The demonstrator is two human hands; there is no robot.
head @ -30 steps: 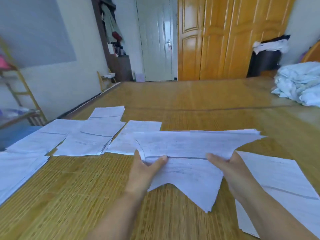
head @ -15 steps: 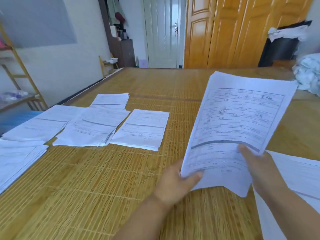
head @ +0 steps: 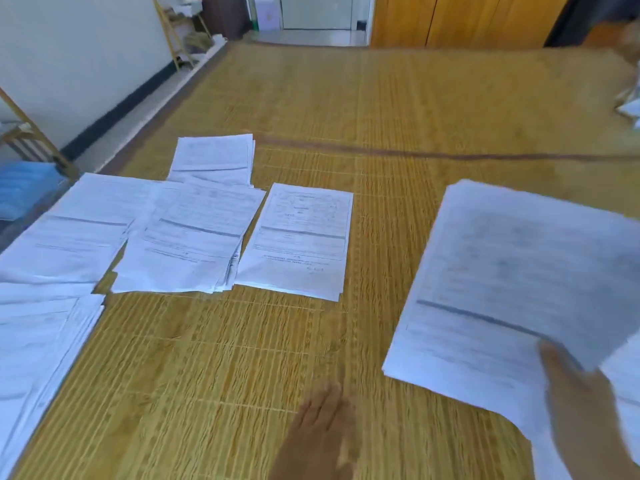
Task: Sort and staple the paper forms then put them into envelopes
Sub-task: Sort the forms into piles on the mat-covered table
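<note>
1. A head-worn camera looks down on a wide woven bamboo mat (head: 398, 105) that fills most of the frame.
2. At the lower right, the right hand (head: 585, 407) grasps a sheaf of printed paper forms (head: 512, 282) by its near corner, thumb on top. The sheaf is lifted off the mat, tilted, and blurred.
3. At the bottom centre, the left hand (head: 325, 424) is released and holds nothing, its fingers straight and close together, pointing up the frame. Whether it touches the mat cannot be told.
4. More white sheets (head: 627, 386) lie under and behind the right hand at the right edge, only partly in view.
5. Left of centre, a single form (head: 298, 237) lies flat on the mat, its printed table and a dark horizontal bar legible as shapes only.
6. Just beside it to the left sits a thicker stack (head: 194, 240), its edges fanned unevenly.
7. Above that stack, a smaller pile (head: 214, 157) lies further up the frame, its near edge overlapped by the thicker stack.
8. At the left edge, a broad pile (head: 72, 226) spreads toward the corner, and below it another pile (head: 38, 344) runs off the lower left of the frame.
9. In the upper left, a pale wall with a dark skirting board (head: 117, 109) meets the floor, with a wooden rack (head: 38, 136) beside it.
10. At the top right stand orange-brown wooden doors (head: 460, 19).
</note>
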